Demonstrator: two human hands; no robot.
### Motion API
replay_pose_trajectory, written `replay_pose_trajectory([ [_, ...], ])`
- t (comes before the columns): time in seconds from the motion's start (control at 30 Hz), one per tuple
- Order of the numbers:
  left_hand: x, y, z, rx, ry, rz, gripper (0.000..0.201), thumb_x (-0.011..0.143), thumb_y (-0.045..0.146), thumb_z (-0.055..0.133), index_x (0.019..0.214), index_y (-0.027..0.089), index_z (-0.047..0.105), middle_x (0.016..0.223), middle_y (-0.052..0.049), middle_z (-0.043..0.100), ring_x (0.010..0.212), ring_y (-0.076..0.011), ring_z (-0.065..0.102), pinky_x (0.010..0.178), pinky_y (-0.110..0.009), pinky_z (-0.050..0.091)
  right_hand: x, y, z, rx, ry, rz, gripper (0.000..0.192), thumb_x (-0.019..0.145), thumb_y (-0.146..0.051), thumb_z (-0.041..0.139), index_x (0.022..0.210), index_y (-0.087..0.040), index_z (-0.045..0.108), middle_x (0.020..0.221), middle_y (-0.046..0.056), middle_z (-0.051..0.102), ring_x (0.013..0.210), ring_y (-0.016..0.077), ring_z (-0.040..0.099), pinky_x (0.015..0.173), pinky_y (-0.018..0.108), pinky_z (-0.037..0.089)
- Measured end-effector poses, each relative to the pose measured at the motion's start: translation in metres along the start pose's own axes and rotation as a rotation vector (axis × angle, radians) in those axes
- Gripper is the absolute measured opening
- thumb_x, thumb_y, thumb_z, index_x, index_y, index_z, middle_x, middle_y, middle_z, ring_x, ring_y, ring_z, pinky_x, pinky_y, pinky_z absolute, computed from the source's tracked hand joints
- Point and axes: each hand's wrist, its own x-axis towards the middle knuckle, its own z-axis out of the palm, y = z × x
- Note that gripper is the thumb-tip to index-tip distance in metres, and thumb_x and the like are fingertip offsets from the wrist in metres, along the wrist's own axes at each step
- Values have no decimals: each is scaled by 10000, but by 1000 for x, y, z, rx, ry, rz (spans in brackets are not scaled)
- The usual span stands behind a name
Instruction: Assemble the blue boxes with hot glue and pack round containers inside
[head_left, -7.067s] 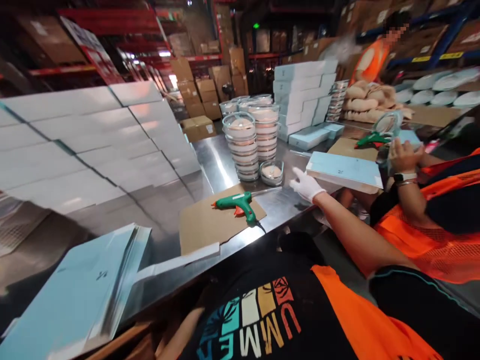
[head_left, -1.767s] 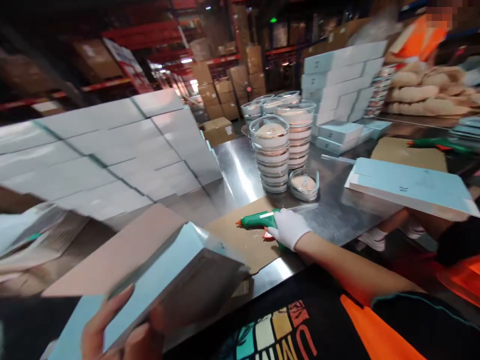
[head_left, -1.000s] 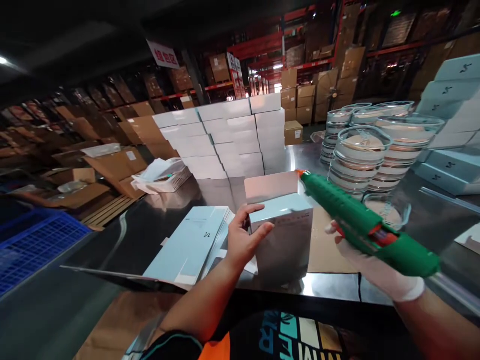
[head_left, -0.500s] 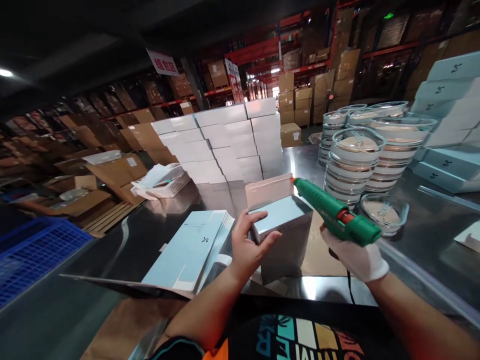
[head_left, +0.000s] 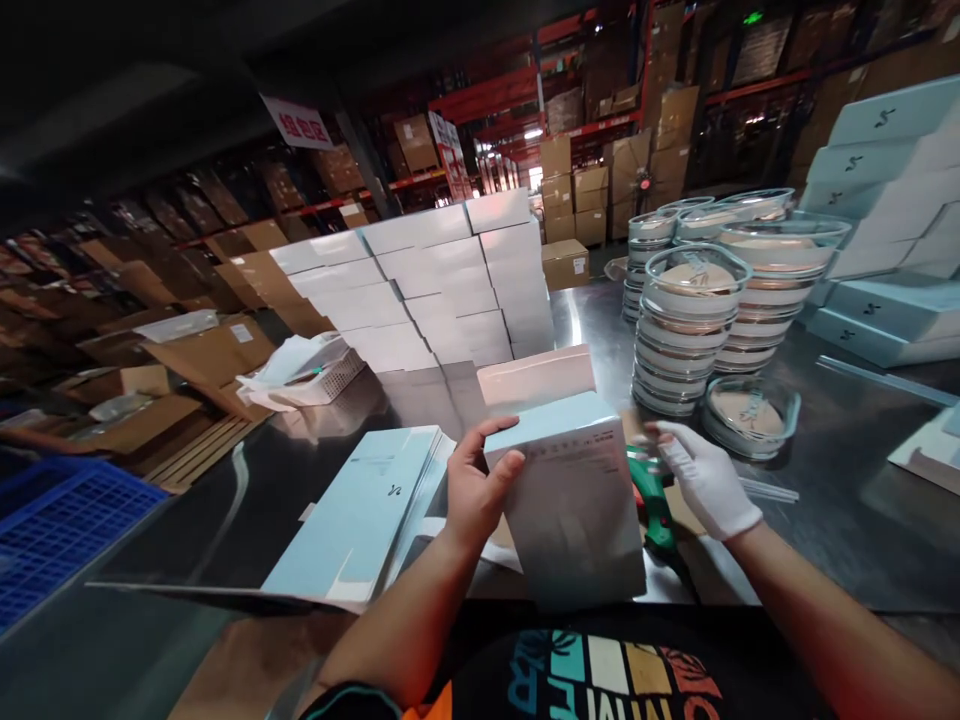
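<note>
- Steel table (head_left: pixel 300 470): reflective surface that carries every item listed below.
- White box stack (head_left: pixel 427 285): several tiers at the far middle of the table, well apart from both hands.
- Pale blue box stack (head_left: pixel 877 200): far right; each box bears a small dark logo mark, too small to read.
- Round dish stacks (head_left: pixel 686 330): clear lidded dishes with tan contents, right of centre; one single dish (head_left: pixel 750 415) stands on the table just beside them.
- Flat blue cartons (head_left: pixel 360 515): unfolded pile lying left of the left hand, with a small dark logo mark on the top sheet.
- Blue box (head_left: pixel 566 495): stands upright at the near table edge between the two hands; its top flap (head_left: pixel 536 375) is raised toward the back. A line of small print runs along the upper front edge; not legible.
- Left hand (head_left: pixel 476 490): bare; thumb on the top face of the blue box, fingers curled round its left upper corner. It grips the box firmly.
- Right hand (head_left: pixel 705 480): white glove, fingers spread and extended, resting just right of the blue box and over the glue gun; whether it touches the box cannot be told.
- Glue gun (head_left: pixel 652 505): green, lying on brown cardboard (head_left: pixel 682 510) beneath the right hand, partly hidden behind the box.
- Red sign (head_left: pixel 296 120): hangs overhead at left with pale characters; not readable.
</note>
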Motion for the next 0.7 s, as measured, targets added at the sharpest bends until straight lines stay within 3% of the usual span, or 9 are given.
replay_pose_trajectory([
  [0.03, 0, 0, 4, -7, -31, 10, 655, 738, 728, 878, 1100, 186, 814, 993, -97, 802, 917, -277, 746, 812, -361, 595, -2, -16, 0, 221, -29, -45, 614, 992, -630, 452, 1373, -199, 664, 1298, 178, 786, 1162, 301, 777, 980, 433, 628],
  [0.1, -2, 0, 11, -18, -99, 38, 620, 734, 719, 892, 1066, 200, 822, 1012, -95, 794, 936, -275, 743, 829, -360, 591, -5, -48, 2, 490, -122, -118, 716, 932, -642, 574, 1502, -210, 580, 1442, 158, 725, 1274, 298, 733, 1075, 444, 596],
  [0.2, -4, -6, 17, 47, -149, 121, 579, 767, 728, 868, 1021, 211, 817, 1062, -108, 775, 1015, -292, 747, 900, -388, 594, -7, -73, 3, 491, -218, -175, 679, 865, -571, 714, 1433, -206, 639, 1416, 137, 737, 1328, 319, 695, 1121, 454, 570],
  [0.33, -3, -22, 20, -62, -107, 301, 488, 814, 599, 911, 1082, 241, 718, 1226, -113, 755, 1185, -302, 751, 1015, -426, 587, -6, -52, -1, 423, -243, -293, 722, 755, -582, 895, 1328, -200, 677, 1521, 181, 670, 1443, 366, 622, 1169, 495, 545],
  [0.4, 0, -28, 19, -160, -120, 394, 526, 824, 506, 939, 1215, 278, 671, 1185, -80, 765, 1187, -284, 764, 1021, -423, 593, -6, -35, -3, 359, -232, -433, 597, 782, -520, 929, 1251, -217, 715, 1660, 184, 551, 1542, 357, 537, 1234, 495, 491],
  [0.5, 8, -29, 17, -98, -269, 516, 409, 906, 448, 880, 1251, 275, 746, 1194, -86, 762, 1248, -282, 735, 1095, -451, 573, -9, -24, -4, 319, -261, -649, 313, 973, -367, 801, 1265, -263, 758, 1729, 142, 480, 1572, 308, 514, 1269, 485, 465],
  [0.6, 13, -25, 15, -40, -374, 574, 244, 985, 407, 796, 1179, 262, 817, 1232, -109, 785, 1311, -295, 700, 1153, -492, 541, -12, -26, -4, 323, -269, -731, 312, 1046, -270, 711, 1347, -334, 757, 1703, 99, 524, 1560, 281, 532, 1271, 483, 475],
  [0.7, 15, -21, 15, -50, -362, 581, 231, 986, 382, 797, 1185, 267, 819, 1198, -116, 820, 1268, -306, 728, 1118, -526, 564, -13, -31, -5, 308, -294, -748, 358, 1054, -235, 697, 1376, -379, 754, 1671, 74, 563, 1547, 261, 548, 1268, 466, 484],
])
